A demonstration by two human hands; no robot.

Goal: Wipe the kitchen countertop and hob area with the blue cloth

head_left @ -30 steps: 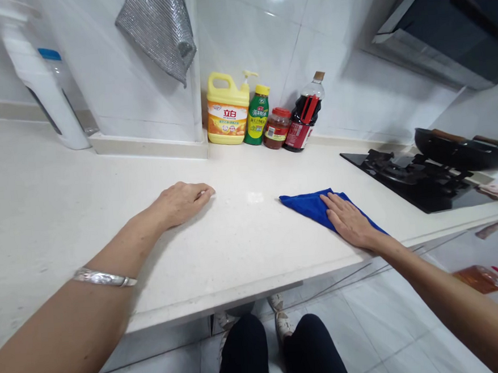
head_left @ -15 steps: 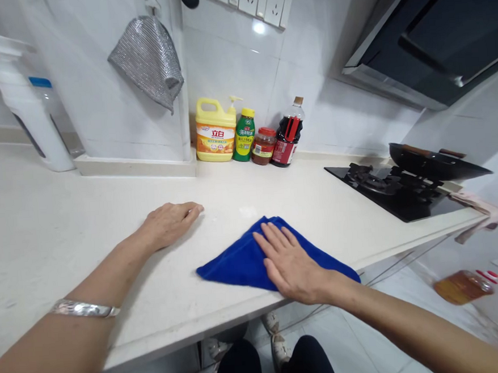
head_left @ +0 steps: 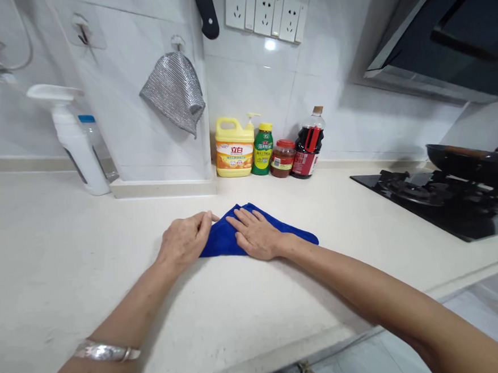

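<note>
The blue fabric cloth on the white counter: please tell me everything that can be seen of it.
The blue, soft-looking fabric cloth lies flat on the white counter. It appears folded, roughly triangular, with two small tips at its far edge and a rounded corner at right. The spread right hand rests on its middle. The left hand hides its left end; whether it grips there cannot be told.

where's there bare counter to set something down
Bare counter lies left of the left hand, and between the blue cloth and the stove. It's crowded at the back, from the yellow jug to the dark bottle.
</note>
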